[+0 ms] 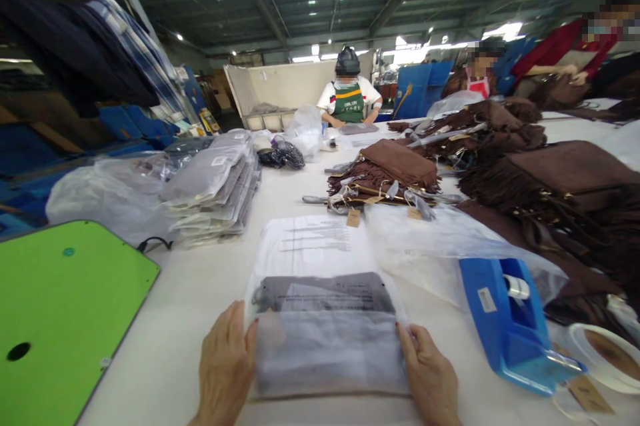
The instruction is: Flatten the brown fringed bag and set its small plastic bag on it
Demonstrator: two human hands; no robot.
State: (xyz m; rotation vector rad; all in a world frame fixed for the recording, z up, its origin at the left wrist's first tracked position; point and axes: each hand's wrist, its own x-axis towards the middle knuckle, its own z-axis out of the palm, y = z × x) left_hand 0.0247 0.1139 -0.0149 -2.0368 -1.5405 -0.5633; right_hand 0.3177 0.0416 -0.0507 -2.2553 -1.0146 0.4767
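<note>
Currently, the thing under work, a clear plastic bag (305, 246) with printed lines, lies flat on the worktop (175, 319), directly before the worker and between the two hands. A grey item (325, 286) shows through its middle, and a cloudy layer of film covers the lower part.

Step in hand, in my judgement: squaring or folding the film over the grey item. From where I stand, the next move appears to call for an even, level pressure at both sides, so that the film does not skew or crease.

Left hand (225, 363): at the left edge of the bag, fingers bent and close together, the thumb tip touching the edge; the gap between thumb and forefinger is narrow. Right hand (429, 376): at the right edge, fingers loosely curled, the foremost tip against the film. Whether either hand actually pinches the film cannot be told, as the undersides are hidden.

Surroundings noted: a blue tape dispenser (483, 319) stands to the right, with a tape roll (580, 353) just beyond it. Brown fringed bags (400, 163) are piled past the far end of the plastic bag. A stack of grey packets (210, 179) sits to the left, behind a green board (75, 299). One co-worker (349, 103) faces us across the worktop.
</note>
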